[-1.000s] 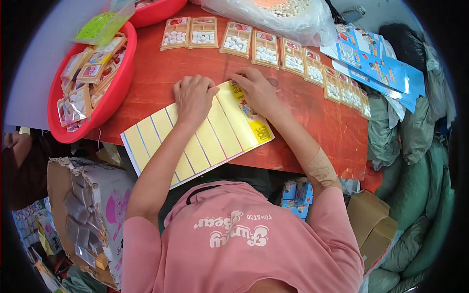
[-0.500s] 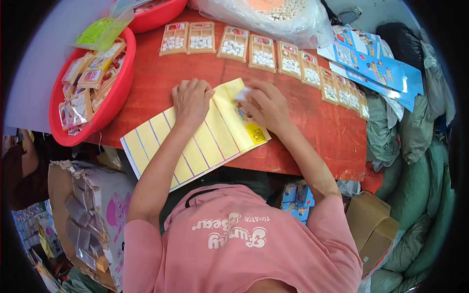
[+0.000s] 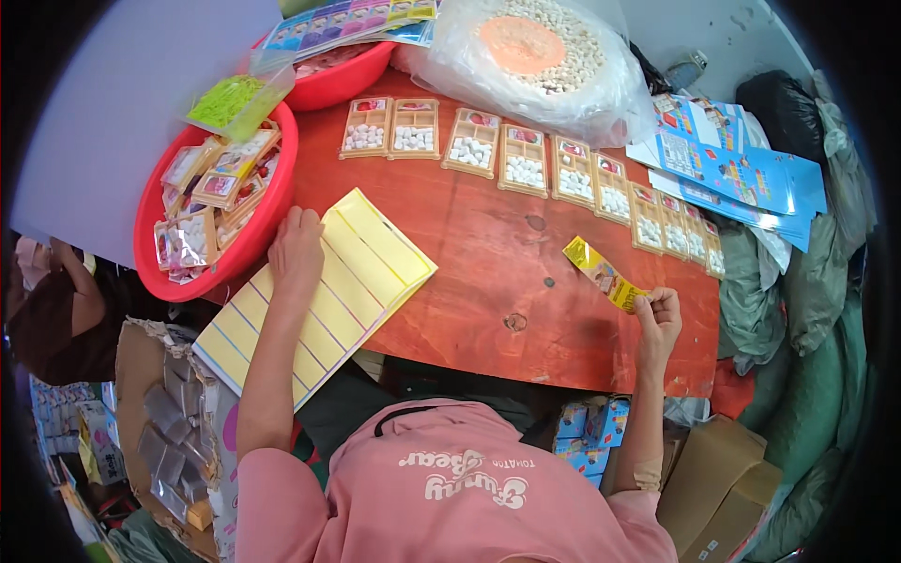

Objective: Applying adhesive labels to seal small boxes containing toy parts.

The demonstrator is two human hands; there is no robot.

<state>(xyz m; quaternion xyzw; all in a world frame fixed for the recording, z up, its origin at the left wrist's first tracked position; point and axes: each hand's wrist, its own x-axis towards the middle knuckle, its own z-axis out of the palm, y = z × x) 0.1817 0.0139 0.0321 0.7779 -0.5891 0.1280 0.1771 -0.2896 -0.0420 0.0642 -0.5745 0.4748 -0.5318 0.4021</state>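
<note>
My right hand (image 3: 661, 317) pinches one end of a yellow printed sticker strip (image 3: 601, 274), holding it above the right part of the table. My left hand (image 3: 297, 249) grips the upper left edge of a stack of yellow sticker sheets (image 3: 366, 253), its fingers closed and partly hidden. The top sheet is pale yellow, crossed by coloured lines, and slants over the table's near edge. Beyond my hands runs a row of small tan compartment trays (image 3: 469, 145), each with white pebble-like pieces in it and a red picture piece at the top.
A red basin (image 3: 286, 178) full of packed trays stands at the left, a clear box of green pieces (image 3: 230, 101) on its rim. Farther back are another red basin (image 3: 347, 75) and a plastic bag of white pieces (image 3: 601, 103). Blue printed cards (image 3: 741, 174) lie at the right.
My left hand has drawn the sheets leftward and turned them. My right hand has moved away to the right, now with the sticker strip. The whole view has shifted slightly.
</note>
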